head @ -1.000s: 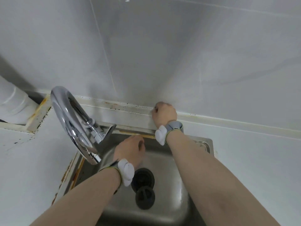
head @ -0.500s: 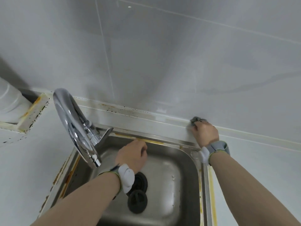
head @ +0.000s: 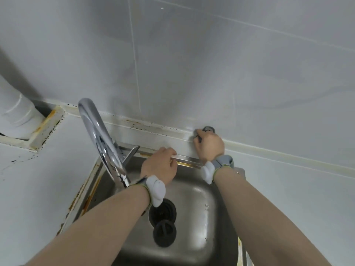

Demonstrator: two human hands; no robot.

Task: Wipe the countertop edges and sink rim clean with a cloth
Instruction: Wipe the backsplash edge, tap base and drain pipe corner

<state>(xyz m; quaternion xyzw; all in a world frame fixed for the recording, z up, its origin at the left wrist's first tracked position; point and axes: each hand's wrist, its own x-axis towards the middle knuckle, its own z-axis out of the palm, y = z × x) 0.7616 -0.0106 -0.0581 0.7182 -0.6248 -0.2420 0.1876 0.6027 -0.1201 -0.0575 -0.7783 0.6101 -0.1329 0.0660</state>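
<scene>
1. The right hand [head: 209, 144] grips the grey cloth [head: 208, 129], fingers curled round it, and has slid back left along the countertop's back edge [head: 278, 153], now behind the sink's back rim [head: 189, 163].
2. The left hand [head: 159, 166] stays on that rim, fingers curled over its lip, holding nothing.
3. Dark specks remain left of the cloth; my guess is more strokes follow.

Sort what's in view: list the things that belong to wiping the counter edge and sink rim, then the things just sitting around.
In the job:
right hand, gripping the cloth
grey cloth
stained back ledge
sink rim
left hand, resting on that rim

Just there:
tap
drain strainer
black plug
white pipe
</scene>
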